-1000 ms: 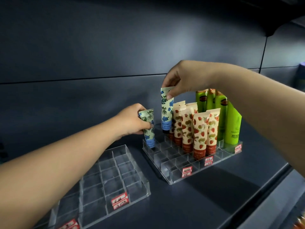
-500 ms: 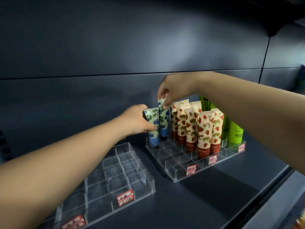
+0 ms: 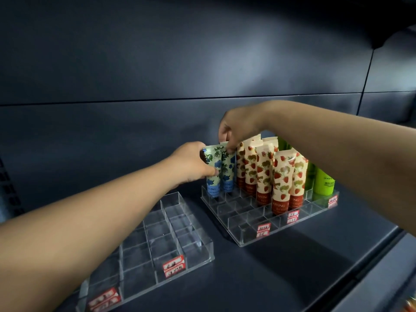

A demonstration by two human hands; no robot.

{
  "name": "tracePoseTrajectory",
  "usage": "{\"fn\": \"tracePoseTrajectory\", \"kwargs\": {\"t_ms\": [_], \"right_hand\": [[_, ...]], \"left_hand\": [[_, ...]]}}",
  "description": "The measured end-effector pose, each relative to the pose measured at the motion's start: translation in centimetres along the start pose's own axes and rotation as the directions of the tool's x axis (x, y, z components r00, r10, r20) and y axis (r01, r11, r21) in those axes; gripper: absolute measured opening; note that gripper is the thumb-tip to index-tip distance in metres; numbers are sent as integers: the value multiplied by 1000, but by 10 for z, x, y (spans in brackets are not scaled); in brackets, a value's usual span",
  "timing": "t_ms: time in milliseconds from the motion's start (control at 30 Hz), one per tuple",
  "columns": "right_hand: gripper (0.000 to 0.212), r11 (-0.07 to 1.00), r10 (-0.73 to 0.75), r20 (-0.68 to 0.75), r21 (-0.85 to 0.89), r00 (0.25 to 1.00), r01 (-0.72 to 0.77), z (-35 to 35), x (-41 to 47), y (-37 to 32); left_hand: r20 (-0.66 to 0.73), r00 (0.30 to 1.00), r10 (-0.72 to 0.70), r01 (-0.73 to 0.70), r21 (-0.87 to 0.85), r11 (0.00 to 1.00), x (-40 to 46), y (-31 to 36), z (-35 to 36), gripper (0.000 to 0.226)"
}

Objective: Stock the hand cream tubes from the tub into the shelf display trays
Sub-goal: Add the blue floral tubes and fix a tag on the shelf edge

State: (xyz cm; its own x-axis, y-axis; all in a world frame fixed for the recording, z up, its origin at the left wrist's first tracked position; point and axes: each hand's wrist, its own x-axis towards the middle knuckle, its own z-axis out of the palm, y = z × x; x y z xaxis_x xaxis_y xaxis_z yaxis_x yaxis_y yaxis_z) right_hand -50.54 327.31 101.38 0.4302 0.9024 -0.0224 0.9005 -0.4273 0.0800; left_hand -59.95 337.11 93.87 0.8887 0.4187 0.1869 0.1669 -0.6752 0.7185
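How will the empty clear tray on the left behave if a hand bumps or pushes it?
The empty acrylic tray looks rigid, with thin clear walls and dividers, so it should move as one piece rather than flex. With nothing in it and a smooth dark shelf underneath, it probably slides easily. Low and wide, it seems unlikely to tip. The thin dividers might crack under a hard knock.

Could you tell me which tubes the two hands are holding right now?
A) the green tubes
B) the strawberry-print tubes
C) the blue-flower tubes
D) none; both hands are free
C: the left hand grips one blue-flower tube and the right hand pinches the top of the other blue-flower tube beside it in the tray.
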Motion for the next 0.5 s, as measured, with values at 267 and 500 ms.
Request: {"fn": "tracePoseTrajectory", "kwargs": {"t_ms": [267, 500], "right_hand": [[18, 997, 4, 14, 79, 1000, -5, -1, -3, 6], [24, 992, 22, -44, 121, 999, -16, -6, -11, 15]], "left_hand": [[12, 1000, -20, 21, -82, 996, -3, 3, -1, 27], [15, 998, -63, 64, -114, 991, -5, 3, -2, 25]]}}
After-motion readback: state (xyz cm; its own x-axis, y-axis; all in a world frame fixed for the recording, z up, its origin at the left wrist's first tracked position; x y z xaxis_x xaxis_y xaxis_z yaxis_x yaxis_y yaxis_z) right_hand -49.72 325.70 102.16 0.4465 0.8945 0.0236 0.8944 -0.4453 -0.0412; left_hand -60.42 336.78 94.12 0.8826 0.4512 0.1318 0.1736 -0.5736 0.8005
